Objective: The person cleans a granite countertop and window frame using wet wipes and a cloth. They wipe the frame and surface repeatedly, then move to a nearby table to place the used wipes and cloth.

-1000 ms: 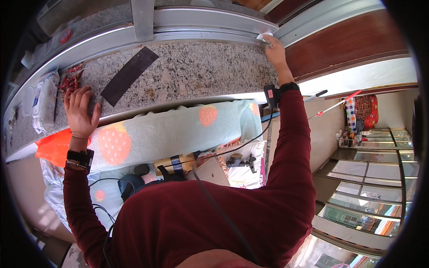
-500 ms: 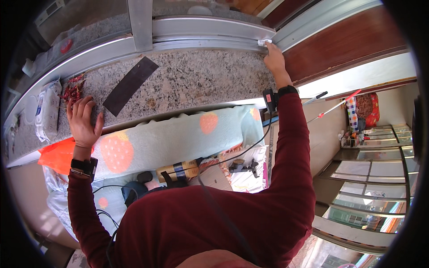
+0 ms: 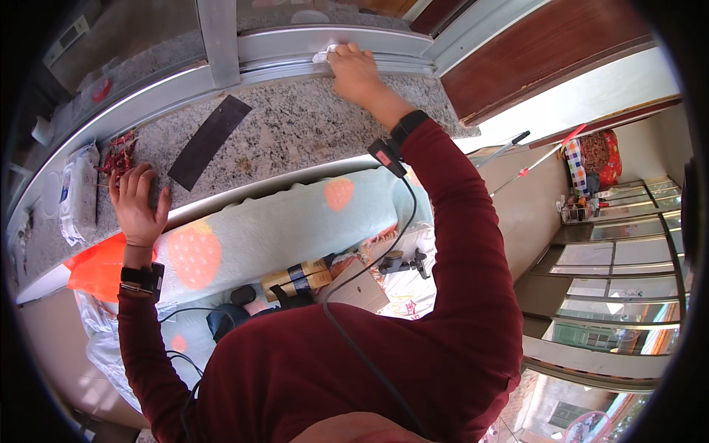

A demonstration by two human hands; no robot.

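Note:
My right hand (image 3: 357, 72) is closed on a crumpled white wipe (image 3: 322, 56), which it presses into the metal window track (image 3: 277, 71) behind the granite sill (image 3: 295, 122). Its fingertips cover part of the wipe. Over at the left, my left hand (image 3: 138, 207) lies with fingers spread on the front edge of the sill and holds nothing. Just beyond its fingertips sits a small heap of dried red chillies (image 3: 118, 156). A white soft pack of wipes (image 3: 78, 193) stands left of that hand. To its right lies a dark flat strip (image 3: 210, 142) on the granite.
Below the sill runs a pale blue strawberry-print cover (image 3: 273, 232), with an orange-red bag (image 3: 100, 266) at its left end. A black cable (image 3: 347, 325) hangs from a device by my right wrist. A brown wooden panel (image 3: 546, 59) borders the sill's right end.
My right hand has slid left along the window track with the wipe, away from the right corner. My left hand stays in place on the sill. The view has shifted slightly.

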